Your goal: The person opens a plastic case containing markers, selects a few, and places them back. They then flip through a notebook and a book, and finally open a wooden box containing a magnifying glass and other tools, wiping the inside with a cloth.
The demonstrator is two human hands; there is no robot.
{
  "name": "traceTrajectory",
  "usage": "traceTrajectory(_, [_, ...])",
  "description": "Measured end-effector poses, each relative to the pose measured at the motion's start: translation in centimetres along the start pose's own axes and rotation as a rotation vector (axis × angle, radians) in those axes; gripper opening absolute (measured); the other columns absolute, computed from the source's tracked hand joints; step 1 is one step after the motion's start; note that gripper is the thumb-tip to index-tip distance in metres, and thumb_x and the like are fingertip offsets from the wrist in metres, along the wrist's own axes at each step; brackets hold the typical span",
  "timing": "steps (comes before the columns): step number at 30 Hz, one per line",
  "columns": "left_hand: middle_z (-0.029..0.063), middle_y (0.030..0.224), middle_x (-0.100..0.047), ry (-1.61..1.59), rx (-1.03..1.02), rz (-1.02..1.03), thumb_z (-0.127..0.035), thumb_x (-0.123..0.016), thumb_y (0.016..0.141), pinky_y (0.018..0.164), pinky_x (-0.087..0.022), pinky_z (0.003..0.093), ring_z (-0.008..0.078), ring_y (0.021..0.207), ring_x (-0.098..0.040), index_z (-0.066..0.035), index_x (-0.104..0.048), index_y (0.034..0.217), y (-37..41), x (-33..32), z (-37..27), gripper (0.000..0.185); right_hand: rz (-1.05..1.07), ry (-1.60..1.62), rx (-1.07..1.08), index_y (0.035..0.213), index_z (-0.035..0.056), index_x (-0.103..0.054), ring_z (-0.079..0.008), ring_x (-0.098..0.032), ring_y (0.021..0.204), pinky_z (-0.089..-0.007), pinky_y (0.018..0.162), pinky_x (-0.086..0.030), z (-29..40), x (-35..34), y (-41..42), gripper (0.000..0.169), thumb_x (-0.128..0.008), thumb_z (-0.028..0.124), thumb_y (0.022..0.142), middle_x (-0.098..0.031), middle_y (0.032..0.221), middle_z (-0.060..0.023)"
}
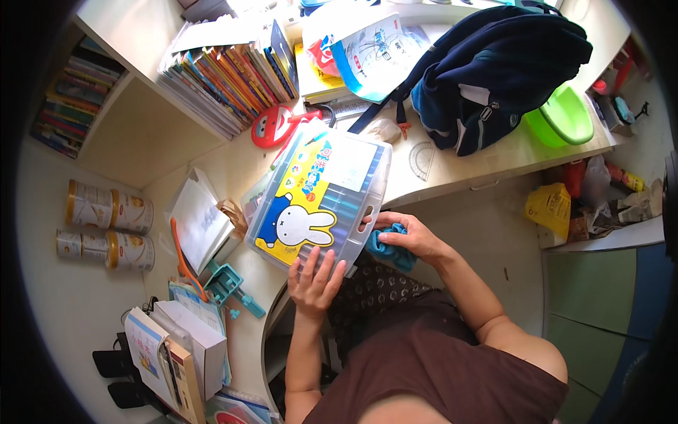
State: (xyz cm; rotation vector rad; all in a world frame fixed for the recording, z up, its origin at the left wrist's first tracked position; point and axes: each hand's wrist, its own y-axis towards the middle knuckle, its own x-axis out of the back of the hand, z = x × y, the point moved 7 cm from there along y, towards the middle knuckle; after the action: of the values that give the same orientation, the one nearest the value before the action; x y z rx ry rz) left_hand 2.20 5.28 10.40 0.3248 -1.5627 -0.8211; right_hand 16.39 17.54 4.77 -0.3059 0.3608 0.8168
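A clear plastic marker case (339,204) with a yellow rabbit label lies tilted over the desk's front edge, rows of pens showing through its lid. My left hand (316,281) rests on the case's lower edge with its fingers spread on the lid. Beside the case's handle, my right hand (405,233) holds a crumpled teal cloth (392,249); its fingertips reach behind the handle slot, so whether they grip the case there is hidden. Another box, partly covered, shows at the case's left side.
Upright books (238,79), a red smiling-face object (273,127), a navy backpack (487,79), a green plastic basin (564,119) and a clear protractor (421,160) are on the desk. At left stand a teal clamp stand (228,283), a white box (193,339) and several cans (127,212).
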Motion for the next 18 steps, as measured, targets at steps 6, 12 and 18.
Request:
traceTrajectory(6, [0.0091,0.107,-0.064,-0.079,-0.112,-0.216,-0.009,-0.071,0.076,0.081,-0.052,0.0381,0.0253,0.094,-0.066,-0.021,-0.063,0.1,6.1,5.5,3.9,0.028,-0.207,-0.289,0.262,0.126,0.0053,-0.046,-0.0141,-0.054,0.101,-0.0276,0.089,-0.043,7.8,-1.9,2.1,0.048,-0.066,0.016,0.084,-0.058,0.107,-0.0073])
traceTrajectory(12, [0.0232,0.103,-0.062,-0.538,0.158,-0.533,-0.004,-0.074,0.074,0.08,-0.051,0.0386,0.0334,0.094,-0.063,-0.007,-0.058,0.101,8.2,7.8,11.0,0.032,-0.318,-0.859,0.989,0.131,0.0137,-0.041,-0.0257,-0.064,0.088,-0.0344,0.073,-0.052,16.3,-6.9,4.4,0.057,-0.068,0.016,0.081,-0.055,0.118,-0.01])
traceTrajectory(18, [0.0194,0.111,-0.059,-0.66,0.343,-0.564,-0.005,-0.071,0.078,0.085,-0.046,0.0365,0.0282,0.101,-0.057,-0.007,-0.058,0.106,6.1,5.5,13.5,0.031,-0.52,-1.273,0.93,0.126,0.0247,-0.054,-0.0262,-0.062,0.092,-0.0336,0.059,-0.054,18.3,-8.2,7.1,0.048,-0.067,0.035,0.081,-0.045,0.126,-0.0085])
